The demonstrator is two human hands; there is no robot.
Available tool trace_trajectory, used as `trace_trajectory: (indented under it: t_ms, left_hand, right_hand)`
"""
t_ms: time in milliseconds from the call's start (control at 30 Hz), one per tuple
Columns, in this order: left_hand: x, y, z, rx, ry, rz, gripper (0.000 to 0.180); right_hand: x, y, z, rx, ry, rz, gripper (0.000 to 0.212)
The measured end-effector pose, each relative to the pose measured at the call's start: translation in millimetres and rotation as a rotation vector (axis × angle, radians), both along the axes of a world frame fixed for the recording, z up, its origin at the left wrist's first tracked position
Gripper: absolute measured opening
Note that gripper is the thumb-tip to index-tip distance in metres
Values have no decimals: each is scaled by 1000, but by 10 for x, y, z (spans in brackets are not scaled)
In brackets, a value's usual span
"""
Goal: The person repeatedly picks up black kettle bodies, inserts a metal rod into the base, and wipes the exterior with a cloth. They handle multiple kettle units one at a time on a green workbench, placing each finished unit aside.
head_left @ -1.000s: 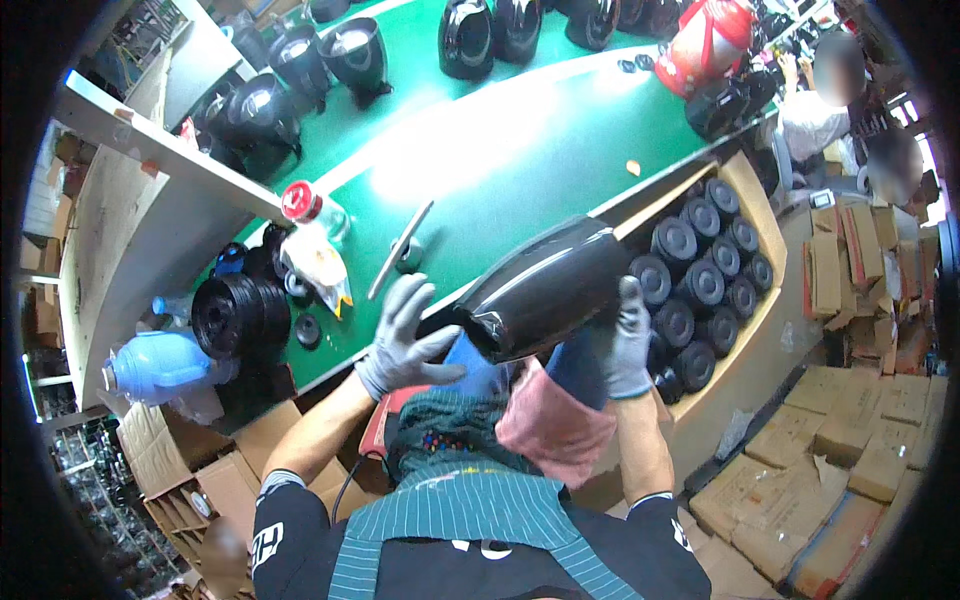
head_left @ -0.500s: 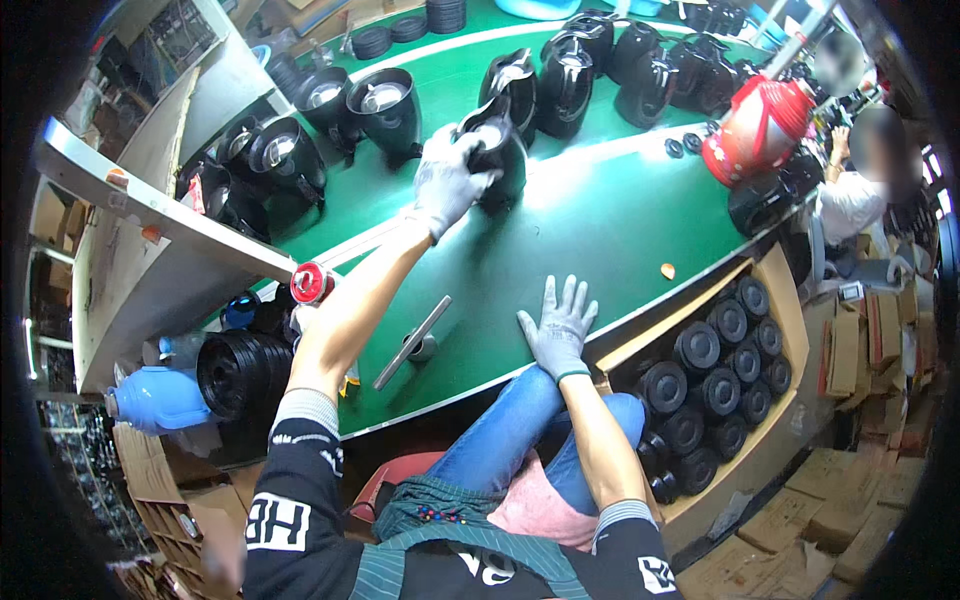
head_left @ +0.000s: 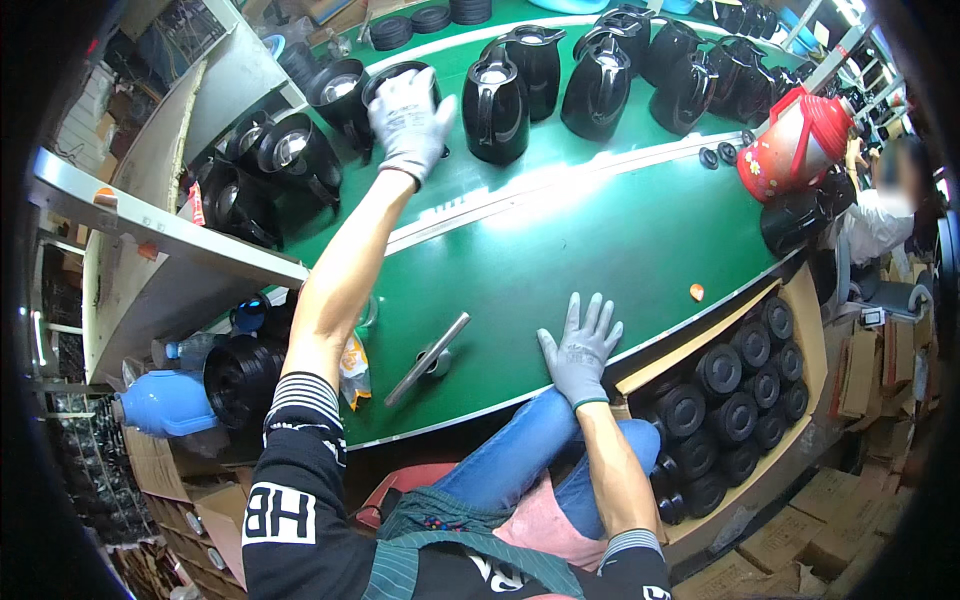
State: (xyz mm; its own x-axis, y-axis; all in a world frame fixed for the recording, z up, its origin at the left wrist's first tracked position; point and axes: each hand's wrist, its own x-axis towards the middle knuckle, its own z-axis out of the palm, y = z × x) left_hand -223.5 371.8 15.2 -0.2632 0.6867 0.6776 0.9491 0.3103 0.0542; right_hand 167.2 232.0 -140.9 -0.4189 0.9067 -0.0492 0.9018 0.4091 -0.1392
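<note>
- Black kettle body point(head_left: 400, 85): stands upright at the far side of the green conveyor belt point(head_left: 560, 240), at the left of a row of black kettles point(head_left: 497, 95), just beside open-topped kettle shells point(head_left: 290, 150).
- Left hand point(head_left: 408, 118): gloved, arm fully extended; fingers draped over the rim and front of the kettle body. Whether they close in a grip cannot be told.
- Right hand point(head_left: 580, 350): gloved, flat on the near belt edge, fingers spread wide, holding nothing.
- Procedure: judged best to keep the body vertical and clear of the neighbouring kettle on its right.
- Use the flat right hand as a brace during the long reach.
- A metal bar tool point(head_left: 428, 358) lies on the belt between the forearms; keep the elbow off it.
</note>
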Motion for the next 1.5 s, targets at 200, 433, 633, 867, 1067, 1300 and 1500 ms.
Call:
trace_trajectory:
  t_ms: [200, 433, 633, 867, 1067, 1300, 1500]
  left_hand:
    - [-525, -678, -118, -202, -10, 57, 42]
    - [466, -2149, 1034, -202, 20, -439, 34]
    - [1389, -3249, 1683, -445, -218, -804, 36]
    - [2143, -3891, 1454, -346, -291, -1021, 57]
    - [2081, -4383, 106, -457, -583, -947, 68]
    - [2438, -4160, -60, -393, -1270, -712, 57]
    - [2130, -4005, -586, -436, -1364, -630, 49]
  right_hand:
    - [-24, -13, -72, 12, 41, 38, 93]
    - [-52, -10, 688, 199, 708, 183, 87]
    - [156, -592, 2521, 168, 834, 846, 78]
    - [1109, -1830, 2285, 12, 1109, 569, 46]
    - [1776, -2719, 1981, -179, 1479, -75, 56]
    - [1752, -2873, 2165, -252, 1498, -193, 51]
    - [1882, -2600, 1991, -535, 1513, -189, 39]
